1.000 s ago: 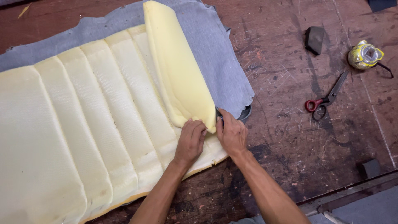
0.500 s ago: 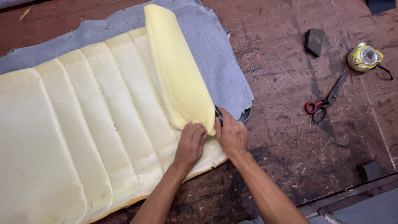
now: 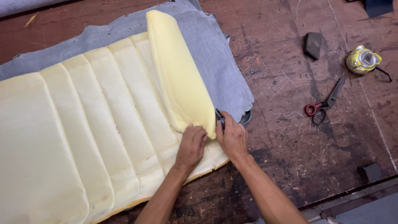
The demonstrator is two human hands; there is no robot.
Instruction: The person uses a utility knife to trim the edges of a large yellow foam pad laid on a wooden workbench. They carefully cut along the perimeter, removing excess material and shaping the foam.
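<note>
A large sheet of pale yellow foam [image 3: 83, 132], stitched into long parallel channels, lies across a worn dark wooden table [image 3: 290, 137], with grey fabric [image 3: 215, 62] spread beneath it and showing past its far and right edges. The rightmost strip of the foam is folded up and over, forming a thick flap [image 3: 178, 74] that leans back on the panel. The left hand [image 3: 191, 146] rests palm down on the foam at the near end of that flap, fingers curled and pressing its lower corner. The right hand [image 3: 233, 137] sits just beside it, closed around a small dark cutting tool [image 3: 220, 118] whose tip meets the edge of the flap; what kind of tool it is cannot be told. Well apart on the right lie red-handled scissors [image 3: 325, 103], a yellow roll of tape [image 3: 363, 60] and two small dark blocks [image 3: 312, 45].
</note>
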